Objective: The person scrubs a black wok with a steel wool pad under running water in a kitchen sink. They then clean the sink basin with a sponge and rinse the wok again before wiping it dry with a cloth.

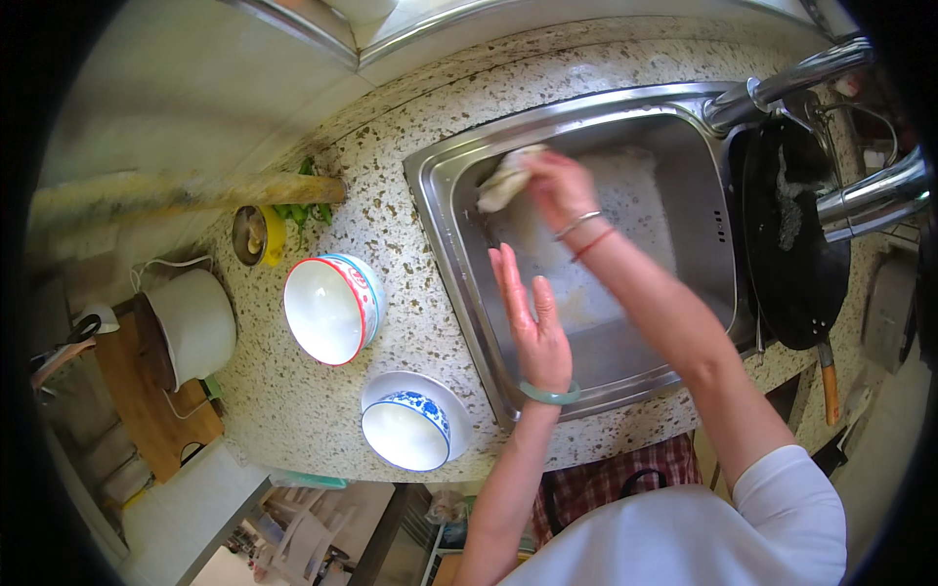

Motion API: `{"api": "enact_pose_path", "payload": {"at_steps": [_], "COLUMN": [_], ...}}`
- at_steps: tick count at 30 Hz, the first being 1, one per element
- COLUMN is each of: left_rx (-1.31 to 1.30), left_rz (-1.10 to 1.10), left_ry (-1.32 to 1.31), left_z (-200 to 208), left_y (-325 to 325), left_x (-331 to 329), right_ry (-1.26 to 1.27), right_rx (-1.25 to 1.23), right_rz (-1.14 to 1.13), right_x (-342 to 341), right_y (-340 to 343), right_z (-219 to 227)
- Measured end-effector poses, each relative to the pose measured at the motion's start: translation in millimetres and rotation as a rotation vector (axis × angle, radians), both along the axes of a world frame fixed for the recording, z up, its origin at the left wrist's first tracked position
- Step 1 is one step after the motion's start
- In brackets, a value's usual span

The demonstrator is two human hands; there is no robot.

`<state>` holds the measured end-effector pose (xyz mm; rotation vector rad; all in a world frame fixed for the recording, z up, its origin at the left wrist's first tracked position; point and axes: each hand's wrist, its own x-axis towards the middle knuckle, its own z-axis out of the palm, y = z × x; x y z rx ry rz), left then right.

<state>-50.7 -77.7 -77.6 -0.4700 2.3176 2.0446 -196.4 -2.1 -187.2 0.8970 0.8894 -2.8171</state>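
Note:
Over the steel sink, my right hand grips a pale, crumpled dishcloth near the far left corner of the basin. Some of its fingers are blurred. My left hand is nearer to me, above the left part of the basin. Its fingers are stretched out, wet, and hold nothing. A green bangle circles the left wrist; a silver bangle and a red string are on the right one. Water and foam lie on the basin floor.
Left of the sink stand a red-rimmed bowl and a blue-and-white bowl on a white plate. Beyond are a yellow cup, green peppers and a white pot. A black wok sits right of the basin, by the faucet.

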Motion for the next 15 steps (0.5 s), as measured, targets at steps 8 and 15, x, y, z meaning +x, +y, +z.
{"api": "enact_pose_path", "payload": {"at_steps": [8,15], "left_rx": [0.248,0.305], "left_rz": [0.047,0.139], "left_ry": [-0.105,-0.07], "left_z": [-13.1,-3.6], "left_y": [2.9,-10.3], "left_x": [14.7,17.4], "right_ry": [0.178,0.055], "right_rx": [0.315,0.589], "right_rz": [-0.318,0.018], "right_x": [-0.6,16.1], "right_y": [107.4,-83.1], "right_z": [2.7,24.4]}}
